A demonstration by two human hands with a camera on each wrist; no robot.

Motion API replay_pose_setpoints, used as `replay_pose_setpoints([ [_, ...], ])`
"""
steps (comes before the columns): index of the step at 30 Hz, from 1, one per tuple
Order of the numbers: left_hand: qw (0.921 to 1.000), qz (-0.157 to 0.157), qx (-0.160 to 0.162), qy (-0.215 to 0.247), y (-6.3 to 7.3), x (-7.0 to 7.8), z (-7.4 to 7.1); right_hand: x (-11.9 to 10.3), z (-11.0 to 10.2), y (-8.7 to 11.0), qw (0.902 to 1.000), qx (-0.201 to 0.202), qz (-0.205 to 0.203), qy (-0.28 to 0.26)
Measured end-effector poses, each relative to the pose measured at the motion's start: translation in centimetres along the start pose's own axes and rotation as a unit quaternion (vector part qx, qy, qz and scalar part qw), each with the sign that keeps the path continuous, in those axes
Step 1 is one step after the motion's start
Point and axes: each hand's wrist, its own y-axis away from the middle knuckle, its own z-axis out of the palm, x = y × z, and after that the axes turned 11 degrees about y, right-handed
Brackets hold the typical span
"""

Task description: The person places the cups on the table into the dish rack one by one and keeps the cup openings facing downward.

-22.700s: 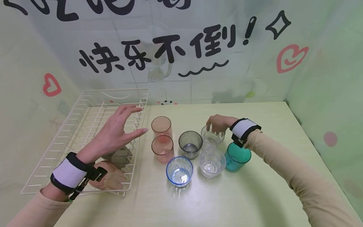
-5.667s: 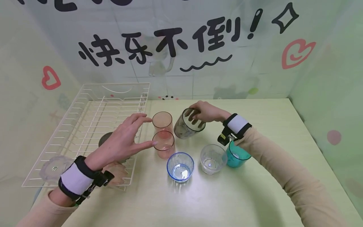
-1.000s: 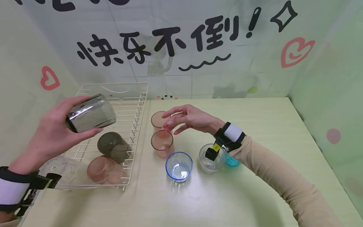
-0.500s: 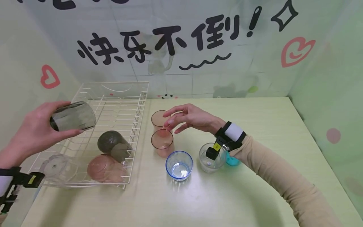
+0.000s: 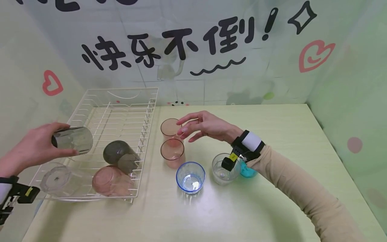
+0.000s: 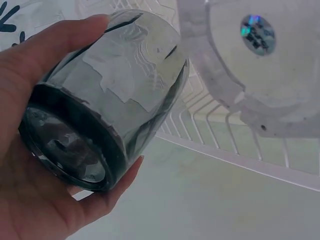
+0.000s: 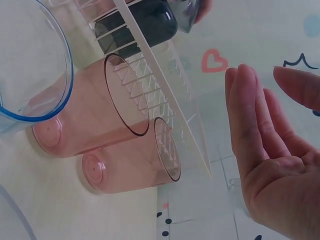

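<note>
My left hand [image 5: 39, 144] grips a smoky grey drinking glass [image 5: 77, 139], thumb and fingers on opposite sides. The glass lies sideways low over the left part of the white wire rack [image 5: 147, 143], its dark base toward my palm in the left wrist view. Below it in the rack lies a clear glass [image 5: 60, 181]; another dark grey glass [image 5: 119, 156] and a pink glass [image 5: 110, 181] lie to the right. My right hand [image 5: 208, 126] hovers with loosely bent fingers near two upright pink glasses, the rear one [image 5: 169, 127] and the front one [image 5: 173, 153], holding nothing.
On the table, a blue-rimmed glass [image 5: 191, 178] stands in front of the pink pair. A clear glass [image 5: 223, 176] and a teal glass [image 5: 248, 169] stand right of it, partly covered by my right wrist gear. Printed walls enclose the back and sides.
A clear glass went from table to rack. The grey glass passed from right hand to left; over the last second the left hand brought it left and down over the rack.
</note>
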Motion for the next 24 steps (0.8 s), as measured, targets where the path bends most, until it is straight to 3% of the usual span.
replay_pose_setpoints([
  [11,0.9937,-0.034,-0.106,-0.013,-1.1,-1.0,0.4,0.6,-0.4,0.1,0.9999,0.005,0.012,-0.002],
  [24,0.9872,-0.04,-0.151,-0.029,-1.5,-1.1,0.6,0.7,-0.7,0.2,0.9998,0.008,0.016,-0.001],
])
